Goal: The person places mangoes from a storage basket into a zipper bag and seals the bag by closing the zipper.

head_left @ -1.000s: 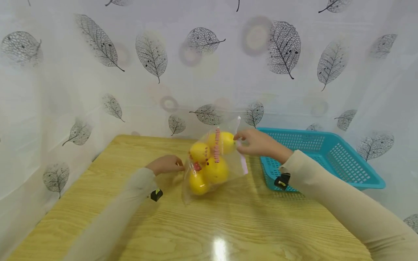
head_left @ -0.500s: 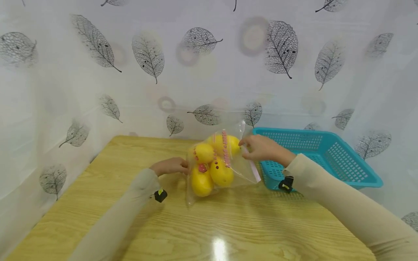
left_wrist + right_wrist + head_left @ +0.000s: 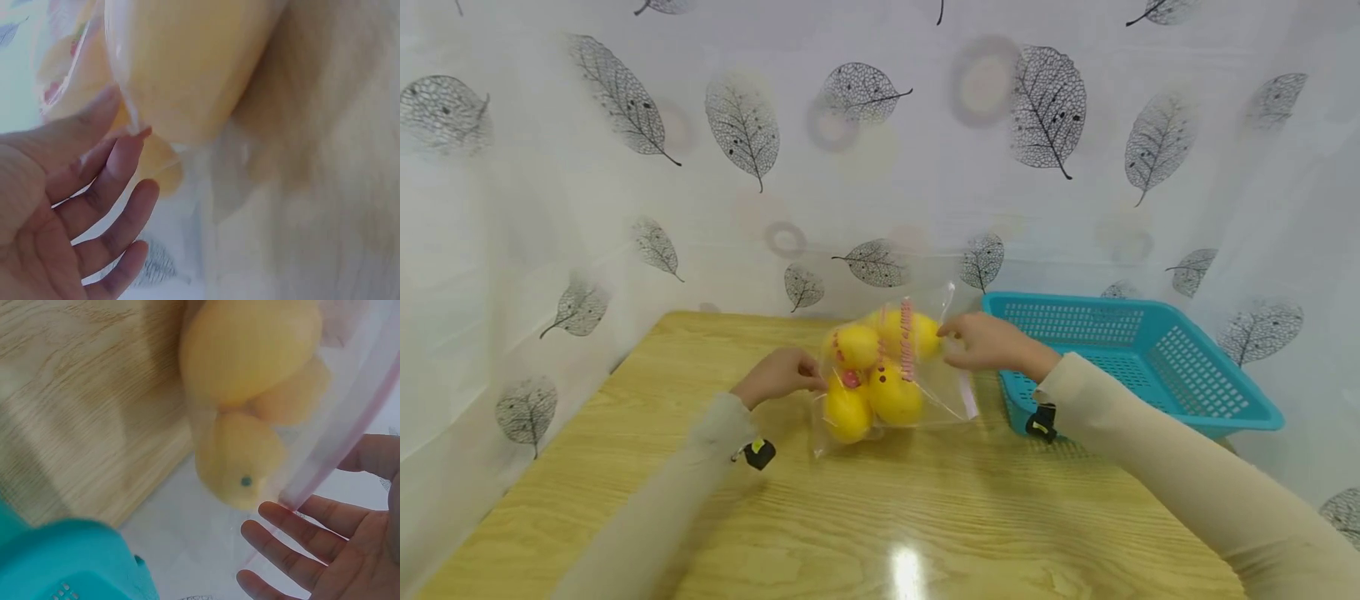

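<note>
A clear plastic bag (image 3: 943, 400) with a pink zip strip and red print holds several yellow lemons (image 3: 895, 396). It stands over the wooden table, tilted between both hands. At its left side, my left hand (image 3: 780, 377) pinches the bag's film between thumb and index finger; in the left wrist view a large lemon (image 3: 187, 69) bulges right beside the fingertips (image 3: 133, 150). My right hand (image 3: 988, 342) pinches the opposite edge at the pink zip strip (image 3: 350, 450), other fingers loosely spread. One lemon (image 3: 240, 459) there shows a green spot at its end.
A turquoise plastic basket (image 3: 1157, 358) with perforated walls stands at the right, close behind the right hand and wrist. A white curtain (image 3: 880, 183) with leaf prints hangs along the table's back edge. The wooden table (image 3: 865, 517) extends toward the front.
Both hands and the bag shifted right, then back left. The lemons have settled differently inside the bag, and the left fingers have come onto its side.
</note>
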`<state>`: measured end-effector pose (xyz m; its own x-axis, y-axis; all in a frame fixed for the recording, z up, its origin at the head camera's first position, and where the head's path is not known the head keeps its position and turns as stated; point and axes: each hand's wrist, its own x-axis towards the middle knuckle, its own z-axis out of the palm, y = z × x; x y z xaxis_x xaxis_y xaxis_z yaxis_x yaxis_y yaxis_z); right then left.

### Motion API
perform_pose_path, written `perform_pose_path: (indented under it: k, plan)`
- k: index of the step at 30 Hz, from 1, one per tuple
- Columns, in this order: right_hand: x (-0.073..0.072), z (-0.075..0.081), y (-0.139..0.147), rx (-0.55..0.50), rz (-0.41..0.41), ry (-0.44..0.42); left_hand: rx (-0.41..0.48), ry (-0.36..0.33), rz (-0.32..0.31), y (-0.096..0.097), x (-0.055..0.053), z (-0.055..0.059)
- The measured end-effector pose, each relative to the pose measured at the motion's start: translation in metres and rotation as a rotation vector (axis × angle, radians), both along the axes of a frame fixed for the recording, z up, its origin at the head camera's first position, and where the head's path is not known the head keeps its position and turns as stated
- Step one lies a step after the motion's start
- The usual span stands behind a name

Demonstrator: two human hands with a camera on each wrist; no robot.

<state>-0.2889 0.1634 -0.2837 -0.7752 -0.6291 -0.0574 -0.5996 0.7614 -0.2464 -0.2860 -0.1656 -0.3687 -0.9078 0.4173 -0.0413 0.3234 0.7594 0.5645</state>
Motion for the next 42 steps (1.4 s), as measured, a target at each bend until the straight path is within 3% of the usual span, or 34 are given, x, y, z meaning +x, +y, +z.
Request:
perform_pose_path:
  k: [5,10,16,21,24,27,32,36,42]
  plan:
    - [-0.008,-0.014,-0.012,0.045,0.025,-0.033,-0.056,0.073,0.103,-0.027,-0.002,0.014]
    - [-0.010,-0.026,-0.028,0.123,0.024,-0.031,-0.120,0.109,0.203,-0.038,0.004,0.028]
    - [-0.015,-0.036,-0.040,0.165,-0.017,-0.055,-0.161,0.165,0.227,-0.039,0.003,0.031]
    - [-0.022,-0.050,-0.044,0.155,-0.043,-0.098,-0.163,0.230,0.234,-0.039,-0.001,0.026]
    - [-0.024,-0.057,-0.044,0.173,-0.058,-0.119,-0.142,0.251,0.205,-0.037,-0.003,0.020]
    - [-0.023,-0.061,-0.042,0.195,-0.078,-0.138,-0.136,0.277,0.125,-0.033,-0.004,0.018]
    - [-0.022,-0.062,-0.043,0.208,-0.059,-0.106,-0.215,0.328,-0.002,-0.027,-0.003,0.019]
    - [-0.022,-0.062,-0.043,0.233,-0.014,-0.057,-0.274,0.335,-0.020,-0.025,0.000,0.021]
    - [-0.020,-0.065,-0.046,0.211,-0.014,-0.049,-0.309,0.313,-0.033,-0.030,0.002,0.022]
